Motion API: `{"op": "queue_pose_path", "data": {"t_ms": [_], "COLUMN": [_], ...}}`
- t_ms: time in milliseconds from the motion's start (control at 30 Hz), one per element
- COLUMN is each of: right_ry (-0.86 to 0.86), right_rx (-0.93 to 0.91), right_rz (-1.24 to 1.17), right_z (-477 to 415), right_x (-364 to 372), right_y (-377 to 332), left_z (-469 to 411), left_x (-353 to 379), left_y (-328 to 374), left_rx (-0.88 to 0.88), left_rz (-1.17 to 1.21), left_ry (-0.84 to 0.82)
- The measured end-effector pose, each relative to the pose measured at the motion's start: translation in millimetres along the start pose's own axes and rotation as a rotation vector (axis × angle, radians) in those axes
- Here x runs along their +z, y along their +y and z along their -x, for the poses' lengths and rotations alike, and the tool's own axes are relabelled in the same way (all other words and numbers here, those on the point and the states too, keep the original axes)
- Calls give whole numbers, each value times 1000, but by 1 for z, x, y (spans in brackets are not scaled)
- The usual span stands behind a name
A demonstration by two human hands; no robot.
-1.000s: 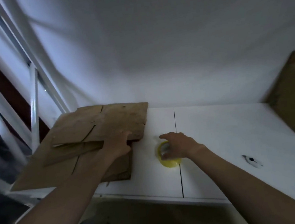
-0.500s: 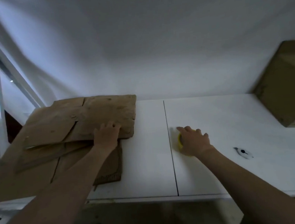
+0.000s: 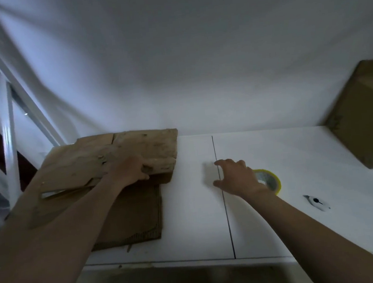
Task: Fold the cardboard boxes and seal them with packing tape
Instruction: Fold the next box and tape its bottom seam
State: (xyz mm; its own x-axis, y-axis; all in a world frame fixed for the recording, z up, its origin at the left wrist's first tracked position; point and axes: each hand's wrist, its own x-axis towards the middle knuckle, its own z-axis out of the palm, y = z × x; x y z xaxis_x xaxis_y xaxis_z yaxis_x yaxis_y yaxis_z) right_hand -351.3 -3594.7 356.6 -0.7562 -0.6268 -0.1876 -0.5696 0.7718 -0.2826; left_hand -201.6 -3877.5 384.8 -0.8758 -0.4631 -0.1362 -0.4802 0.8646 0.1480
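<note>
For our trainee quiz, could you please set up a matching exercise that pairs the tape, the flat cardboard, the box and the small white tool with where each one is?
Things:
1. tape
2. cardboard
3. box
4. white tool

Places:
A. at the far right edge of the table
B. gripped by the left hand
C. on the table, nearer than the tape and to its right
D. just right of the right hand

Pairs: 1-D, 2-B, 3-A, 4-C.
</note>
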Motion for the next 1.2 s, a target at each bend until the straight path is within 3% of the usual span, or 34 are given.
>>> {"op": "queue_pose_path", "data": {"t_ms": [200, 333, 500, 600, 800, 1033, 1200], "right_ry": [-4, -28, 60, 168, 492, 711, 903], "right_rx": [-48, -18, 69, -9, -27, -47, -146], "right_rz": [-207, -464, -784, -865, -593, -257, -113], "right_z": [-3, 1, 12, 26, 59, 89, 98], "right_x": [-1, -15, -40, -59, -99, -139, -152], "right_y": [-45, -80, -107, -111, -89, -46, -33], "left_z": [10, 18, 39, 61, 92, 134, 152], "left_x": [-15, -51, -102, -124, -162, -183, -163], "left_y": [0, 20, 58, 80, 99, 94, 79], "left_rx": [-83, 20, 121, 176, 146, 151, 26], "left_rz": [-164, -202, -180, -236, -172, 189, 280], "left_ry": [392, 558, 620, 665, 844, 1026, 977]}}
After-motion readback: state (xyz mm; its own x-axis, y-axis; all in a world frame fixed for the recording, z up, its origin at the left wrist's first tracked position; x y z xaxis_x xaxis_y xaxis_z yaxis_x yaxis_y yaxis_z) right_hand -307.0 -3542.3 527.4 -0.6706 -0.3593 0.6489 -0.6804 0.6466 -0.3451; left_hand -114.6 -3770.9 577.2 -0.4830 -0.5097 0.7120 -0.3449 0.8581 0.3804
